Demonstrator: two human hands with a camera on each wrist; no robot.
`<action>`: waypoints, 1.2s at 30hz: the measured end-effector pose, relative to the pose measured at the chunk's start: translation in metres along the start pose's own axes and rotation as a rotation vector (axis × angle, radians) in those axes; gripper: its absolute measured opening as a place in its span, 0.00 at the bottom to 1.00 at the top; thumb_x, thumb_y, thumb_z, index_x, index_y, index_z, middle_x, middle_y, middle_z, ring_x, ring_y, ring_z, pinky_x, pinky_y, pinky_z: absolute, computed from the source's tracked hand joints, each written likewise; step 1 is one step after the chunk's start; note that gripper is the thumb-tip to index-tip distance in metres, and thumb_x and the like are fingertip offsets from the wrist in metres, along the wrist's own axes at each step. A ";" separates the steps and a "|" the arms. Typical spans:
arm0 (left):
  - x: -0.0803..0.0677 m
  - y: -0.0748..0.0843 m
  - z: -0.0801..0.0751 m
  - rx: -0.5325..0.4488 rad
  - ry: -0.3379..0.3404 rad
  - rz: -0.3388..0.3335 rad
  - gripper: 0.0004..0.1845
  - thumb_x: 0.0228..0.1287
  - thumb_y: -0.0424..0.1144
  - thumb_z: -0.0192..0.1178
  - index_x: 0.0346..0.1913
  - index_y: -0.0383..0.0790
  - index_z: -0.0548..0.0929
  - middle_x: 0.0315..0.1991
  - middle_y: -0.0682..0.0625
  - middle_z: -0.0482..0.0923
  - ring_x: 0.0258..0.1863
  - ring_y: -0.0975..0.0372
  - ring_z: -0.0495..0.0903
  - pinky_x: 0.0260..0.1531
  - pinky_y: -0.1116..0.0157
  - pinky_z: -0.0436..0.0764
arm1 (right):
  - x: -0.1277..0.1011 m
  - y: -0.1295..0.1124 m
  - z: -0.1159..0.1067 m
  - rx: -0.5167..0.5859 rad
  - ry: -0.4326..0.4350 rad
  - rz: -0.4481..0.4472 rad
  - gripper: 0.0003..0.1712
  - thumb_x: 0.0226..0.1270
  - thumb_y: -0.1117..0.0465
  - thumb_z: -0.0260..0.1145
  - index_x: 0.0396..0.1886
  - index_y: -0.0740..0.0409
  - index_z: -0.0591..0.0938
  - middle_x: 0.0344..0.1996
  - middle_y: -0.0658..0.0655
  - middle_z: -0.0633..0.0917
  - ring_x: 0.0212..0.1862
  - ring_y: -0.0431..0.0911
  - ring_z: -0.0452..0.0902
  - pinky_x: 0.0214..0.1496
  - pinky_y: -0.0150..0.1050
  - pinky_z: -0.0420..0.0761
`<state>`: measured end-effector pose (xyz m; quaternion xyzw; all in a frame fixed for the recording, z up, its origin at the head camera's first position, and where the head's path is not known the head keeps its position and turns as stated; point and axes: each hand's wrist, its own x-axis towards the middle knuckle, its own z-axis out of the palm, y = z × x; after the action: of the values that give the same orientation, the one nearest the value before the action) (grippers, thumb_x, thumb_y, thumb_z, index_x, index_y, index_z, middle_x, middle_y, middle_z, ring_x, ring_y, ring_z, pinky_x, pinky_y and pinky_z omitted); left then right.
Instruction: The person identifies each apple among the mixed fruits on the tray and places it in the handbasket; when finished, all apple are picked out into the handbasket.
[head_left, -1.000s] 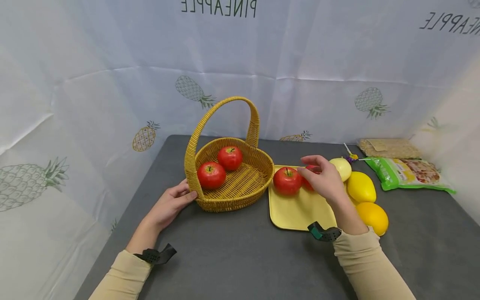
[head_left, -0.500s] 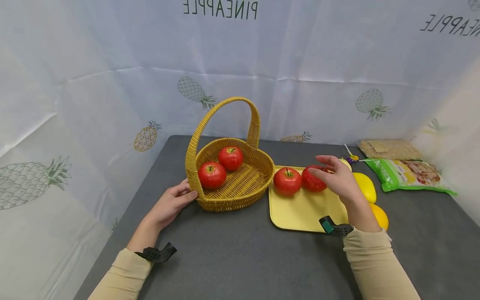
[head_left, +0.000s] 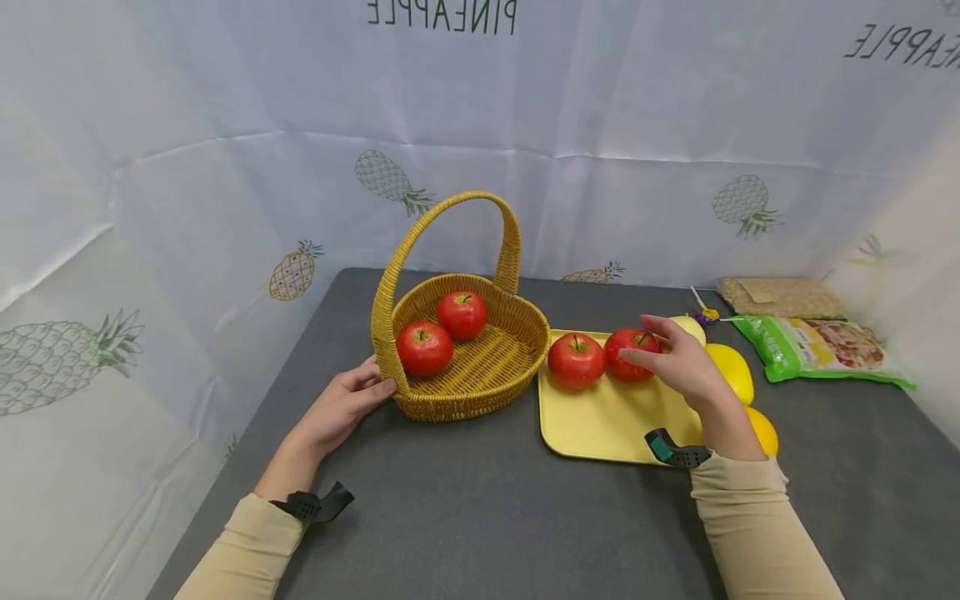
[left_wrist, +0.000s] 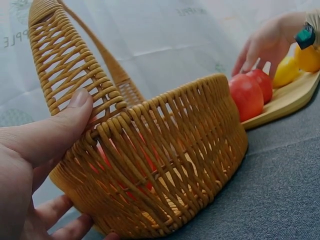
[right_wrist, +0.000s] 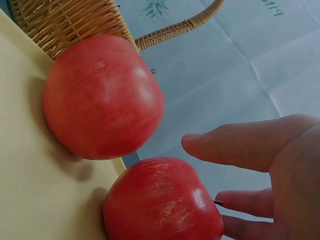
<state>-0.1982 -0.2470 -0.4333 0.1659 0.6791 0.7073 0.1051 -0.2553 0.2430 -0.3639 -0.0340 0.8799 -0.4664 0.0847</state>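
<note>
In the head view my left hand [head_left: 347, 406] holds the near left side of a wicker basket [head_left: 468, 408] at the foot of its tall handle. The thumb [left_wrist: 75, 112] lies against the handle's base in the left wrist view, with fingertips on the outer wall below. Two red apples, one at the front left [head_left: 424, 350] and one behind it [head_left: 462, 315], sit inside the basket. My right hand [head_left: 686, 367] hovers with parted fingers over the right apple [right_wrist: 162, 202] on a yellow tray [head_left: 600, 433]. Another apple [right_wrist: 102, 97] stands beside it, nearer the basket.
Right of the tray lie yellow fruits [head_left: 729, 373], partly behind my right arm, and a pale round fruit [head_left: 690, 327]. A green food packet [head_left: 821, 346], a clear bag [head_left: 780, 297] and a small lollipop-like item [head_left: 705, 315] lie farther back. A pineapple-print curtain hangs behind.
My right hand has moved right, uncovering more of the right apple and covering more of the yellow fruits. My left hand and the basket have stayed in place.
</note>
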 end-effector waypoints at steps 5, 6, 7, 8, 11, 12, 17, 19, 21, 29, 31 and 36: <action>0.002 0.001 0.001 -0.006 -0.009 0.011 0.23 0.77 0.34 0.58 0.64 0.18 0.72 0.82 0.45 0.47 0.81 0.51 0.40 0.63 0.69 0.72 | -0.001 0.000 -0.002 -0.057 -0.008 -0.006 0.53 0.73 0.46 0.69 0.83 0.63 0.51 0.79 0.69 0.55 0.76 0.68 0.52 0.72 0.65 0.60; 0.002 0.001 0.001 -0.005 -0.009 0.012 0.23 0.77 0.34 0.58 0.64 0.18 0.72 0.82 0.44 0.47 0.81 0.51 0.40 0.63 0.69 0.72 | -0.002 0.000 -0.003 -0.067 -0.011 -0.006 0.53 0.73 0.45 0.68 0.83 0.63 0.52 0.79 0.69 0.55 0.75 0.68 0.52 0.72 0.65 0.61; 0.002 0.001 0.002 -0.005 -0.010 0.013 0.23 0.77 0.34 0.58 0.64 0.18 0.72 0.82 0.44 0.47 0.81 0.51 0.40 0.63 0.69 0.72 | -0.002 0.000 -0.004 -0.073 -0.013 -0.004 0.52 0.73 0.44 0.67 0.83 0.63 0.52 0.79 0.69 0.56 0.75 0.68 0.53 0.72 0.65 0.61; 0.002 0.001 0.002 -0.006 -0.010 0.013 0.23 0.77 0.34 0.58 0.64 0.18 0.72 0.82 0.44 0.47 0.81 0.50 0.40 0.63 0.69 0.72 | -0.003 0.000 -0.004 -0.078 -0.016 -0.003 0.52 0.73 0.43 0.67 0.82 0.63 0.52 0.78 0.70 0.56 0.75 0.68 0.53 0.72 0.65 0.61; 0.002 0.000 0.002 -0.011 -0.009 0.008 0.23 0.77 0.34 0.58 0.64 0.19 0.73 0.82 0.44 0.46 0.81 0.50 0.39 0.62 0.70 0.72 | -0.005 0.000 -0.007 -0.095 -0.037 0.004 0.52 0.73 0.42 0.67 0.82 0.64 0.53 0.77 0.71 0.57 0.73 0.69 0.55 0.70 0.66 0.62; 0.002 0.000 0.002 -0.013 -0.008 0.007 0.23 0.77 0.34 0.58 0.64 0.19 0.73 0.82 0.44 0.46 0.81 0.50 0.39 0.62 0.70 0.72 | -0.005 0.000 -0.007 -0.102 -0.050 0.003 0.52 0.73 0.42 0.67 0.82 0.65 0.54 0.77 0.72 0.58 0.73 0.70 0.56 0.70 0.66 0.63; 0.001 -0.001 0.002 -0.023 -0.006 0.001 0.23 0.77 0.34 0.58 0.64 0.18 0.72 0.82 0.44 0.46 0.81 0.51 0.39 0.62 0.69 0.72 | -0.006 0.003 -0.010 -0.142 -0.109 -0.033 0.49 0.72 0.44 0.69 0.79 0.68 0.59 0.72 0.73 0.65 0.70 0.70 0.62 0.67 0.65 0.69; 0.001 -0.002 0.002 -0.018 -0.005 0.001 0.22 0.77 0.34 0.58 0.64 0.19 0.73 0.82 0.44 0.45 0.81 0.50 0.38 0.62 0.70 0.72 | -0.006 0.005 -0.010 -0.131 -0.120 -0.037 0.48 0.72 0.45 0.69 0.78 0.68 0.60 0.70 0.73 0.68 0.67 0.68 0.65 0.65 0.63 0.73; 0.001 -0.002 0.001 -0.011 0.000 0.002 0.22 0.77 0.34 0.58 0.64 0.20 0.74 0.82 0.44 0.46 0.81 0.50 0.37 0.62 0.70 0.72 | -0.005 0.007 -0.009 -0.111 -0.123 -0.027 0.48 0.72 0.45 0.69 0.78 0.66 0.61 0.69 0.72 0.68 0.65 0.66 0.67 0.62 0.59 0.76; 0.000 -0.001 0.000 -0.010 0.010 -0.004 0.22 0.77 0.34 0.59 0.64 0.19 0.74 0.82 0.43 0.47 0.81 0.50 0.38 0.62 0.70 0.72 | -0.001 0.011 -0.003 0.050 -0.106 0.041 0.48 0.70 0.48 0.71 0.79 0.62 0.58 0.71 0.73 0.62 0.65 0.67 0.68 0.58 0.55 0.81; 0.000 0.000 0.001 -0.013 0.009 -0.006 0.22 0.77 0.34 0.59 0.63 0.19 0.74 0.82 0.43 0.46 0.81 0.49 0.37 0.62 0.70 0.72 | -0.001 0.011 -0.003 0.057 -0.107 0.048 0.50 0.70 0.48 0.72 0.80 0.61 0.56 0.70 0.73 0.62 0.65 0.67 0.69 0.59 0.55 0.80; -0.001 0.001 0.001 -0.010 0.007 -0.002 0.21 0.77 0.33 0.58 0.63 0.19 0.74 0.81 0.41 0.46 0.81 0.48 0.38 0.62 0.70 0.72 | -0.001 0.012 -0.005 0.042 -0.130 0.065 0.56 0.69 0.47 0.72 0.82 0.63 0.50 0.73 0.75 0.60 0.67 0.67 0.66 0.60 0.56 0.79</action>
<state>-0.1968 -0.2463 -0.4325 0.1623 0.6760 0.7111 0.1044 -0.2552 0.2540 -0.3708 -0.0337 0.8631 -0.4786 0.1577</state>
